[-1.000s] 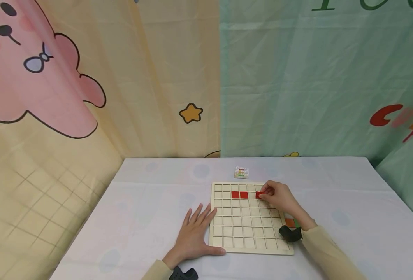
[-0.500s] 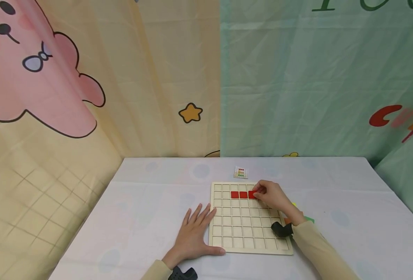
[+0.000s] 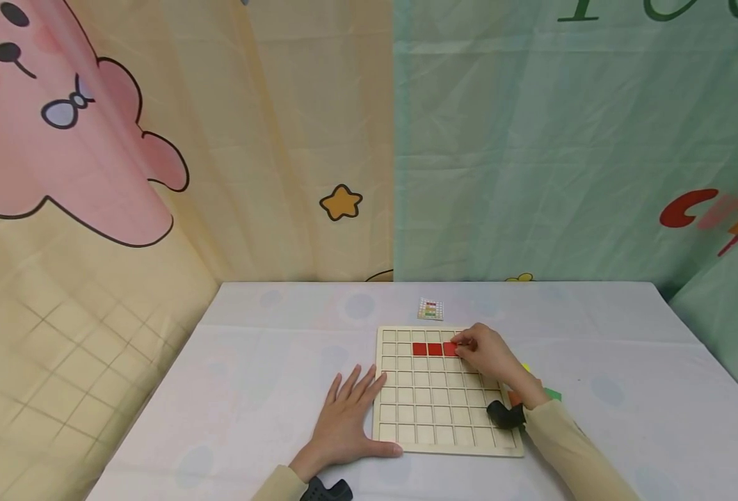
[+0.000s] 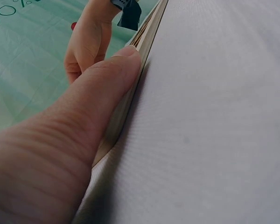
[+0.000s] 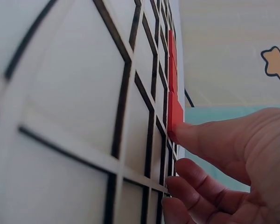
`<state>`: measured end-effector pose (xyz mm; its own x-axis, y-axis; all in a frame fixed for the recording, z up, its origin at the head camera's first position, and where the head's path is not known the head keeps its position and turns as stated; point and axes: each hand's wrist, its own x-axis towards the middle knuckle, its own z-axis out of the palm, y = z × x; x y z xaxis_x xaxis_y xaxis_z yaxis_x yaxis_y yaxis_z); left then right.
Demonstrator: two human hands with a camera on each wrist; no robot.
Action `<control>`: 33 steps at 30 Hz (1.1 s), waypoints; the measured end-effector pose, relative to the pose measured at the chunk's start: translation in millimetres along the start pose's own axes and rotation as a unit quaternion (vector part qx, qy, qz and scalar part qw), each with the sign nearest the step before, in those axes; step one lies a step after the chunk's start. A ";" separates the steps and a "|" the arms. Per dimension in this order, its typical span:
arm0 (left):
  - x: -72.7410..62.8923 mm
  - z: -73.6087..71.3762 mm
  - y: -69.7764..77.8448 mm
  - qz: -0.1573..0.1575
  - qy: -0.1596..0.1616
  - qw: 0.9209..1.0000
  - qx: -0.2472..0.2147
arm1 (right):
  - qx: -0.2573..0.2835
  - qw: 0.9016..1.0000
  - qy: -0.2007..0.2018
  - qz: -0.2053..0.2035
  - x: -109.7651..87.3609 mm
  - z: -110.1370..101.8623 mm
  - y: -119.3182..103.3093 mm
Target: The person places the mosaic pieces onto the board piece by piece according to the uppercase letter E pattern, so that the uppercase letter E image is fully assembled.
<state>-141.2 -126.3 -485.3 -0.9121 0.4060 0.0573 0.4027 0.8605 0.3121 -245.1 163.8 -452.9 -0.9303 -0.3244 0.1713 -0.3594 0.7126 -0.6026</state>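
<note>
Three red square tiles stand side by side in the second row from the far edge of a wooden grid board (image 3: 428, 396). At the right end of that row, my right hand (image 3: 486, 349) pinches the third red tile (image 5: 174, 112). That tile sticks up a little above its two neighbours (image 5: 171, 65) in the right wrist view, with the thumb on its near edge. My left hand (image 3: 347, 421) lies spread at the board's left side, fingertips at the edge. Its thumb (image 4: 107, 74) rests along the board's near edge.
Beyond the board lies a small pattern card (image 3: 431, 309) with coloured squares. Green (image 3: 553, 394), orange (image 3: 515, 398) and yellow tiles lie right of the board, partly hidden behind the right forearm. The white cloth-covered table (image 3: 268, 376) ends at a hanging fabric backdrop.
My right hand has moved left with the third red tile, closing the gap to the other two, and the tile has settled lower. My left hand has stayed put.
</note>
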 end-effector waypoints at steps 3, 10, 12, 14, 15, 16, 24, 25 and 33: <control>0.0 -0.1 -0.1 0.001 -0.001 1.000 0.001 | -0.009 1.000 -0.003 -0.012 -0.4 -0.1 -0.2; 0.1 -0.6 0.3 0.004 0.001 1.000 -0.005 | -0.022 0.999 0.000 -0.032 -2.1 0.7 0.3; 0.1 -0.5 0.2 0.005 0.001 1.000 -0.004 | -0.026 0.999 0.004 -0.040 -3.1 0.7 -0.9; 0.2 -0.3 0.1 0.005 0.000 1.000 -0.005 | -0.028 0.998 0.006 -0.050 -4.6 0.1 -2.0; 0.2 -0.4 0.0 0.005 0.000 1.000 -0.004 | -0.027 0.998 0.004 -0.056 -5.5 -0.5 -2.2; 0.3 -0.3 -0.1 0.005 0.000 1.000 -0.003 | -0.029 0.997 0.000 -0.065 -6.6 -1.4 -2.2; 0.1 -0.9 0.8 0.000 -0.003 1.000 -0.002 | 0.031 0.997 -0.045 -0.048 -20.8 -18.9 5.7; 0.1 -1.0 0.9 0.000 -0.003 1.000 -0.001 | 0.030 0.998 -0.036 -0.043 -23.6 -21.9 7.6; 0.8 0.1 -0.7 0.002 -0.002 1.000 0.001 | 0.003 1.000 0.006 0.013 -47.6 -50.0 30.7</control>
<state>-142.2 -126.6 -485.6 -0.9098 0.4115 0.0546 0.4072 0.8592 0.3098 -215.5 232.2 -440.5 -0.9403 -0.2977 0.1649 -0.3343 0.7174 -0.6112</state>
